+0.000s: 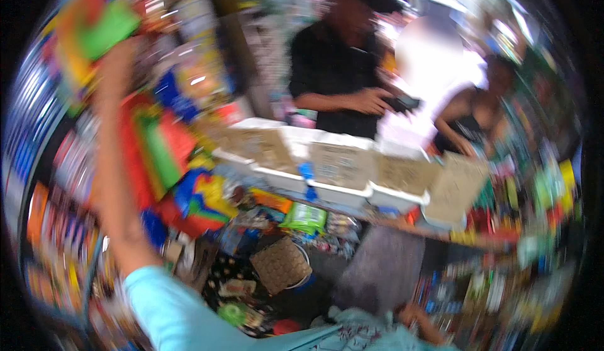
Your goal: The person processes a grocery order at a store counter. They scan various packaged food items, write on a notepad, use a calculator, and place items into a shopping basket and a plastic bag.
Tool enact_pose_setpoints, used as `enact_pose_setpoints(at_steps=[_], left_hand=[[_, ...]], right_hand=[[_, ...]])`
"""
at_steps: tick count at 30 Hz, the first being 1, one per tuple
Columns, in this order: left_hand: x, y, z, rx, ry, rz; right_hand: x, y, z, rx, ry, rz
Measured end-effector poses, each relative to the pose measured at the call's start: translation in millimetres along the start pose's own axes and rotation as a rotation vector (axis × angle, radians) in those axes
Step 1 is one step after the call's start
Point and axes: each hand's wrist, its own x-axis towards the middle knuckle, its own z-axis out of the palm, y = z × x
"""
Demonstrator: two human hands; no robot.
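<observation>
My left arm reaches up at the left, past bright bundles, with my left hand [118,58] blurred at its end. That hand is against a green packet or bag [106,27], with red and yellow material beside it; blur hides whether the fingers grip it. Below hang red and green plastic bags [158,150] and a blue, yellow and red bundle [200,200]. Low at the right, near my shirt, my right hand [410,313] is partly visible and blurred; its fingers look bent, and nothing can be made out in it.
White tubs with cardboard signs [342,167] line the counter. Beyond it one person in black [339,72] holds a dark object, and another person [476,110] is at the right. An egg tray [281,264] lies on a bucket below. Packed shelves [61,252] flank both sides.
</observation>
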Motion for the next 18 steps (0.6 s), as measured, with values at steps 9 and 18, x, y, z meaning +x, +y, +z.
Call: enact_pose_setpoints(at_steps=[9,18], left_hand=[[14.3,109.8,71.2,-0.327,-0.092,0.094],[-159.6,399.6,-170.7,-1.289,-0.331,0.737]], right_hand=[[-37.6,-8.8,49.6,0.482,0.280,0.049],[-178.1,-81.9,-13.1,0.861,0.493,-0.272]])
